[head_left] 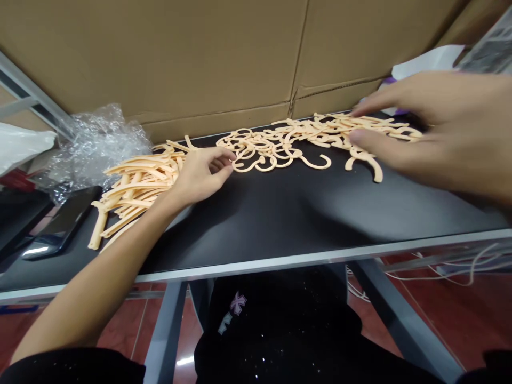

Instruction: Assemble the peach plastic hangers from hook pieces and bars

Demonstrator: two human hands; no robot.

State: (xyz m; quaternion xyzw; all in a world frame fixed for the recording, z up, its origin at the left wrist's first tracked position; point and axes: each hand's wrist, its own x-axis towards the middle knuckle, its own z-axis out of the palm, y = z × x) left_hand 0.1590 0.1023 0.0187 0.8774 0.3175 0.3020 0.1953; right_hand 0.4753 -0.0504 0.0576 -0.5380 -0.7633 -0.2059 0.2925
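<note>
My left hand (206,173) is at the left end of a pile of cream plastic hanger hooks (260,149). Its fingers are loosely bent, with a gap to the thumb, and the fingertips come up against the nearest hook. Under and behind that wrist lies a heap of long cream hanger bars (140,181). On the right, my right hand (444,133) is smeared by motion, thumb and fingers apart, over a pile of short curved cream pieces (332,128). One forked curved piece (366,160) lies just below its thumb.
Crumpled clear plastic wrap (104,144) and a dark phone (62,224) lie at the left of the black tabletop (264,224). A cardboard wall (200,64) stands along the back edge. White cables (444,274) hang below the table on the right.
</note>
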